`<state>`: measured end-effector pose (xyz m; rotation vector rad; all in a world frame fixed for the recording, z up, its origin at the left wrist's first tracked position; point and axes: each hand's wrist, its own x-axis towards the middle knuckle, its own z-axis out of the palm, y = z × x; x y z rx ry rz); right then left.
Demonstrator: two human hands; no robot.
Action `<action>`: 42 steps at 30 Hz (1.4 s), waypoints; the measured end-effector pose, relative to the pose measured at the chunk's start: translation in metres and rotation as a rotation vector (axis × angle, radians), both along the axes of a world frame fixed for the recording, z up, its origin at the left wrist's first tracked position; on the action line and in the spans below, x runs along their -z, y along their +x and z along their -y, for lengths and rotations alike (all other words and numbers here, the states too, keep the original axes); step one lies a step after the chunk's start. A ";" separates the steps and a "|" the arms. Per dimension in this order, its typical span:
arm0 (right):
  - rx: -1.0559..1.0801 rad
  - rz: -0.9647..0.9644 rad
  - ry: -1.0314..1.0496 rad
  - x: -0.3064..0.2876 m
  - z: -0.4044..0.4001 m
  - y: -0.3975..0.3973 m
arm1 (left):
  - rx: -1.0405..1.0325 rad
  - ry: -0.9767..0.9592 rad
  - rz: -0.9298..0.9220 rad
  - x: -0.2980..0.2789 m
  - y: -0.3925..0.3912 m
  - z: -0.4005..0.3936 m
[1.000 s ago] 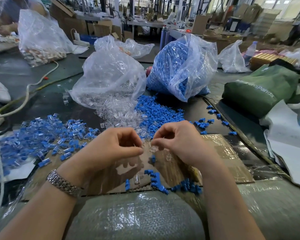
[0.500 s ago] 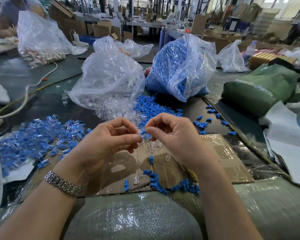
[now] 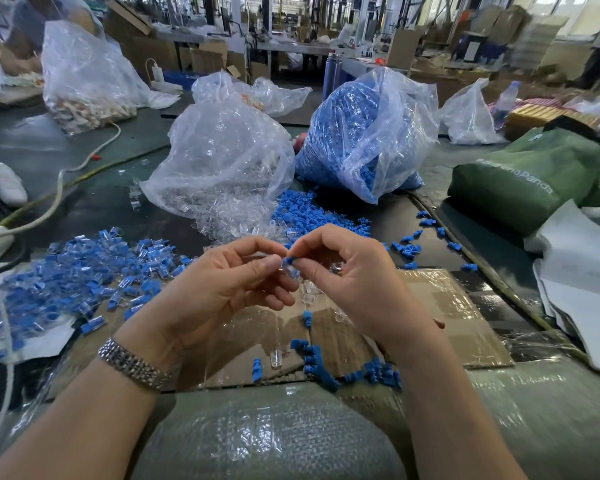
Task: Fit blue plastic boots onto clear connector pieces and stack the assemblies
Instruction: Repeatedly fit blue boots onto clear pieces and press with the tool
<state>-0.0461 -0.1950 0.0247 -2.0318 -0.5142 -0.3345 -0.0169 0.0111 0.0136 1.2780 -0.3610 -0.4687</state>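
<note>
Pinching a small blue plastic boot [image 3: 290, 260] between thumb and forefinger, the right hand [image 3: 347, 282] met the left hand [image 3: 222, 292], whose curled fingers and thumb closed on a clear plastic connector piece [image 3: 284, 266] at the same spot, the two parts touching above the work surface. A silver link-band wristwatch [image 3: 132, 365] circled the left wrist. Below the hands lay a flattened sheet of brown cardboard under glossy film [image 3: 447, 306], strewn with a loose row of ribbed blue boots [image 3: 326, 372] near its front edge. To the left spread a heap of finished blue-and-clear assemblies [image 3: 84, 271]. Farther back, a crinkled transparent bag of clear connectors [image 3: 222, 161] spilled onto the dark table, beside a second transparent bag packed with blue boots [image 3: 368, 133], more of them scattered at its mouth. A green fabric bag with white lettering [image 3: 527, 178] sat to the right.
</note>
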 end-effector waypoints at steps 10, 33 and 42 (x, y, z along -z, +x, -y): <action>0.014 0.097 -0.083 0.004 -0.002 0.003 | -0.069 0.049 0.074 0.004 0.001 0.000; 0.190 -0.124 -0.114 -0.003 0.014 0.001 | -0.122 0.074 0.106 0.003 0.000 0.000; 0.574 -0.607 -0.814 0.011 0.042 0.008 | -0.216 -0.062 0.020 0.000 0.004 -0.003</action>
